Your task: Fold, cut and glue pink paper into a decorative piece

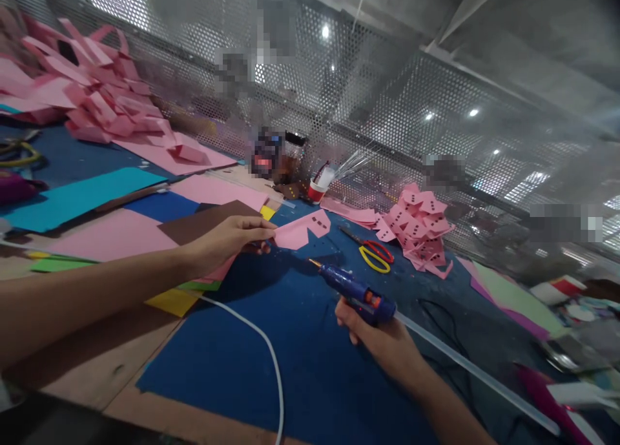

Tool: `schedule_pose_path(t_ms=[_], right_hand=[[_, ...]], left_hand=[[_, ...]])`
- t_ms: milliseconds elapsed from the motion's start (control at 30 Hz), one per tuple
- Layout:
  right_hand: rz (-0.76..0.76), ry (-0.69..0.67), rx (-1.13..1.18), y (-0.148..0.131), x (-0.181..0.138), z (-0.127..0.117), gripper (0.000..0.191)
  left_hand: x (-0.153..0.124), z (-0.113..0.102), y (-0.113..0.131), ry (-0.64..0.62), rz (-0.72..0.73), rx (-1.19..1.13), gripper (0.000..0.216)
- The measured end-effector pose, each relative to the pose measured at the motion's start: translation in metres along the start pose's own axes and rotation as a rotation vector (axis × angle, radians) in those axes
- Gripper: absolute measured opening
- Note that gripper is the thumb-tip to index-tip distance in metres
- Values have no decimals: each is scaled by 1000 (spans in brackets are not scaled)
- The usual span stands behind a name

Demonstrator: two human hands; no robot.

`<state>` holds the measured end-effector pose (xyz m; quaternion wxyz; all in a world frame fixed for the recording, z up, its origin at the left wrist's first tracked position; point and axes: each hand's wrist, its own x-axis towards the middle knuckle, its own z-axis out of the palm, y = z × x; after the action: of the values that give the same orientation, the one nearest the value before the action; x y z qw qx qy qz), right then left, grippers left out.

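Note:
Between its fingers my left hand [239,236] pinches the left end of a pink paper cutout [298,232]. The cutout has a notched lower edge and a few dark square marks at its right end. My right hand [371,335] is wrapped round the handle of a dark blue hot glue gun [356,290]. The gun's nozzle points up and left, just below the cutout and apart from it. A long clear glue stick [477,367] sticks out of the gun's back. Scissors [372,254] with red and yellow handles lie beyond the gun.
A heap of pink paper pieces with dark marks [419,222] stands behind the scissors. Folded pink strips [104,90] pile up at the back left. Teal sheets [87,193] lie at left. A red-and-white cup [317,190] stands by the mesh wall. A white cable [271,348] crosses the blue mat.

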<state>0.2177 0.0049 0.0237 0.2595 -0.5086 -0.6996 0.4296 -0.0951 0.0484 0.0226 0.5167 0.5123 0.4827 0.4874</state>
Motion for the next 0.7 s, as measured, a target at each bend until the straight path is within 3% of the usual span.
schedule_pose_path(t_ms=[300, 700], right_hand=[[-43, -44, -56, -5, -4, 1, 39], [-280, 16, -265, -22, -3, 13, 30]], left_hand=[[-8, 14, 0, -161, -180, -150, 22], [-21, 23, 8, -289, -229, -314, 14]])
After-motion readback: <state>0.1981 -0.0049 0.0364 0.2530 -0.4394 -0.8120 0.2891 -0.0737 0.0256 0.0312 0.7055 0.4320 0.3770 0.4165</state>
